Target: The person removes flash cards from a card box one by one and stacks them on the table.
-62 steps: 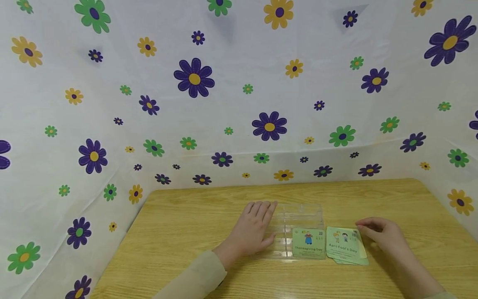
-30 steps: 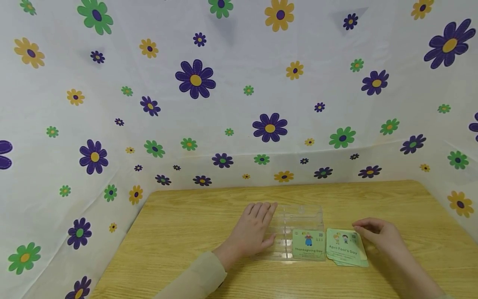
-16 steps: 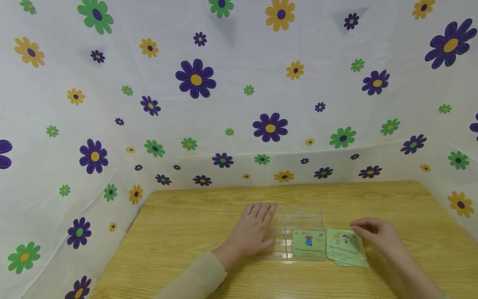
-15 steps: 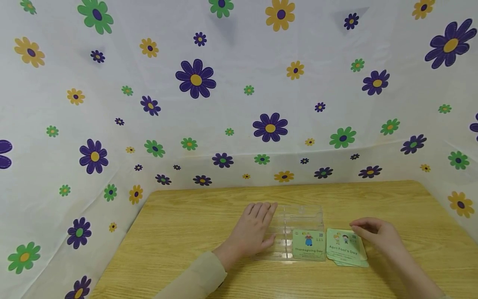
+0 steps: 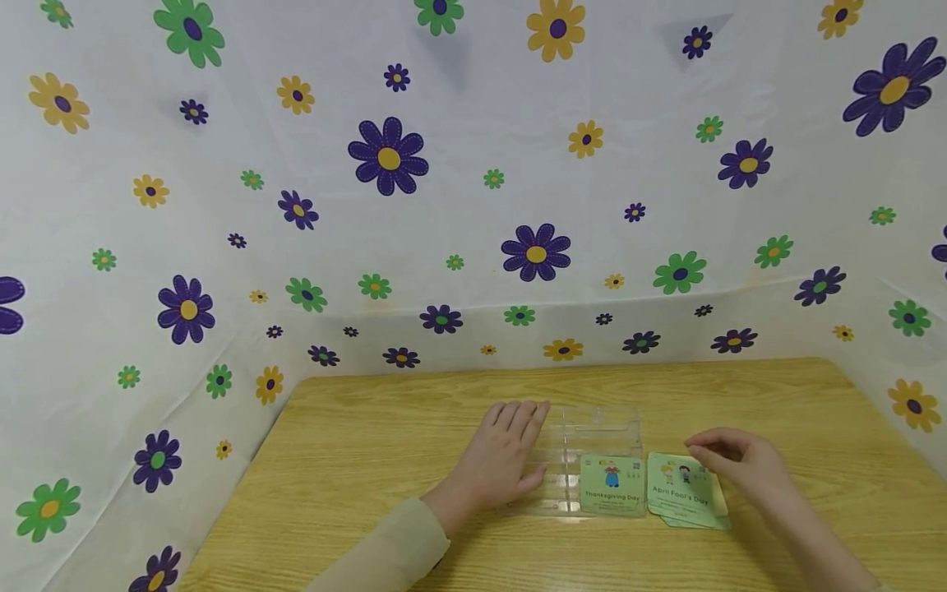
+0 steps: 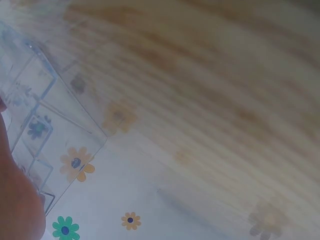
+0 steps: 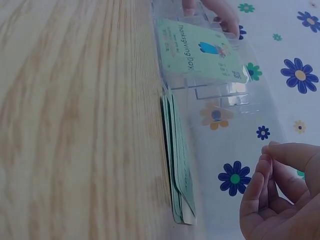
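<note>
In the head view my left hand (image 5: 499,452) rests over the left part of a clear plastic card rack (image 5: 602,418), fingers extended and thumb apart. A green "Thanksgiving Day" card (image 5: 612,485) sits in the rack's front right part. To the right lies a small loose stack of green cards, with an "April Fool's Day" card (image 5: 682,485) on top. My right hand (image 5: 743,460) hovers by the stack's upper right corner. In the right wrist view this hand (image 7: 285,195) has thumb and index tips together, fingers loosely bent, nothing between them, apart from the card stack (image 7: 177,160).
The rack and cards stand on a wood-grain table (image 5: 370,436). Behind and at both sides hangs a white cloth (image 5: 459,123) with purple, green and yellow flowers. The left wrist view shows the rack's clear edge (image 6: 55,75) beside my hand.
My right hand has drifted slightly left over the stack's upper right corner. The left hand, rack and cards have stayed in place; the view shifted only a little.
</note>
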Tool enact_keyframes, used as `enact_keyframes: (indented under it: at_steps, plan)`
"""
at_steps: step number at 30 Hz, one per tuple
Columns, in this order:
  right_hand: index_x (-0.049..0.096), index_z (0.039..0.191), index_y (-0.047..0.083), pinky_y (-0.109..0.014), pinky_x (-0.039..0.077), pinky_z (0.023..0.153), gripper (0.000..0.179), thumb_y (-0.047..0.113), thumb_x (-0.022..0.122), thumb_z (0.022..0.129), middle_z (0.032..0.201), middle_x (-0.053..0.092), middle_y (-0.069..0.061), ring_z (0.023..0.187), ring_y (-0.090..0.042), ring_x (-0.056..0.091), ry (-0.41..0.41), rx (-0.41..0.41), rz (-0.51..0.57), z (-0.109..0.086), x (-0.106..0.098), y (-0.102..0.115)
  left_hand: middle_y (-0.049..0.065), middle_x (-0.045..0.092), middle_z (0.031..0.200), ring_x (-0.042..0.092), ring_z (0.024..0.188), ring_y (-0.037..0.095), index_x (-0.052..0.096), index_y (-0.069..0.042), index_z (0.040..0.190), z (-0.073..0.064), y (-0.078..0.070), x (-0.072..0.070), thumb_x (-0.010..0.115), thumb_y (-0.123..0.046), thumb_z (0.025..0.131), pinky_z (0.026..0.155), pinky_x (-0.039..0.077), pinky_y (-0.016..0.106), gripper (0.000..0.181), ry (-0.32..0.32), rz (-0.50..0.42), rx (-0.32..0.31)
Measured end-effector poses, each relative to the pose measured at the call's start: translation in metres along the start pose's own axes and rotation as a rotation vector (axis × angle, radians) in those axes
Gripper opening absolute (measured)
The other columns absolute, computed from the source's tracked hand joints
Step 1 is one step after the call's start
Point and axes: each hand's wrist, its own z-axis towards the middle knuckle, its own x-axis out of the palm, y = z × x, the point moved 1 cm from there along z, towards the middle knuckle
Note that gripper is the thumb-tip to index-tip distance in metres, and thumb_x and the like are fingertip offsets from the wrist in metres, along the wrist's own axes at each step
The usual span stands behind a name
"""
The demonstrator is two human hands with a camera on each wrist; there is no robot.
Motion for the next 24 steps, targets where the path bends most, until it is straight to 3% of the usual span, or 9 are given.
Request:
enact_keyframes:
  at_steps: [24]
  plan:
    - [0.074,0.119,-0.006,-0.023,0.058,0.078,0.027,0.014,0.072,0.101,0.111,0.078,-0.010,0.087,0.000,0.067,0.027,-0.058,0.027,-0.007,0.013,0.013,0.005,0.050,0.149,0.050,0.134,0.021,0.029,-0.008,0.165,0.000,0.000,-0.004,0.053,-0.059,0.100,0.118,0.041,0.041,0.086,-0.029,0.012,0.006]
